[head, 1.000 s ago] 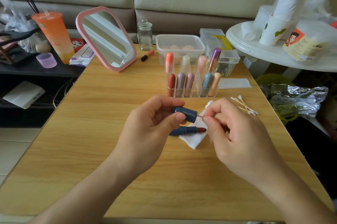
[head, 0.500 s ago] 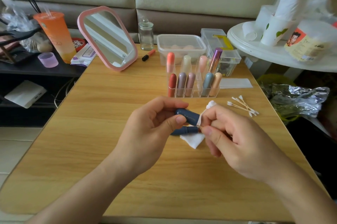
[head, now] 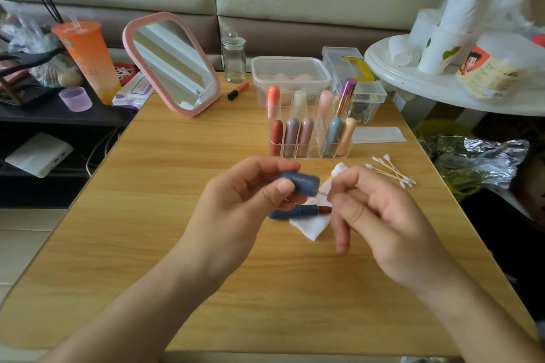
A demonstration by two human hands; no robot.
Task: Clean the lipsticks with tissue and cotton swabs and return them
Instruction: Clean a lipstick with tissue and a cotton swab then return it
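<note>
Two hands meet over the middle of the light wooden table (head: pixel 177 274) in the head view, the only one there is. The left hand (head: pixel 236 209) has its thumb and fingers curled round a dark blue lipstick cap (head: pixel 303 182), with the cap's open mouth turned toward the right hand (head: pixel 383 221). That hand looks to be pinching a thin white cotton swab (head: pixel 322 193), though its fingers are blurred. The swab's tip sits at the cap's mouth or just inside; I can't tell which.

Beneath the hands, the uncapped dark blue lipstick tube (head: pixel 292 211) lies on its side with its red bullet exposed, resting on a folded white tissue (head: pixel 312 228). Behind it stands the clear acrylic organiser (head: pixel 315 153), where the other lipsticks are upright in their compartments and one front slot looks vacant. A small heap of spare swabs (head: pixel 392 172) lies off to the right.

Half a second back, the right hand was crowded against the cap and hid the bullet. Now it has drawn off a little — the swab's shaft shows and the red is in sight again. That reads to me as one stroke of an in-and-out motion, so the cap's inside is being swabbed. The tube is still uncapped and out of the organiser, so nothing has been returned yet.
</note>
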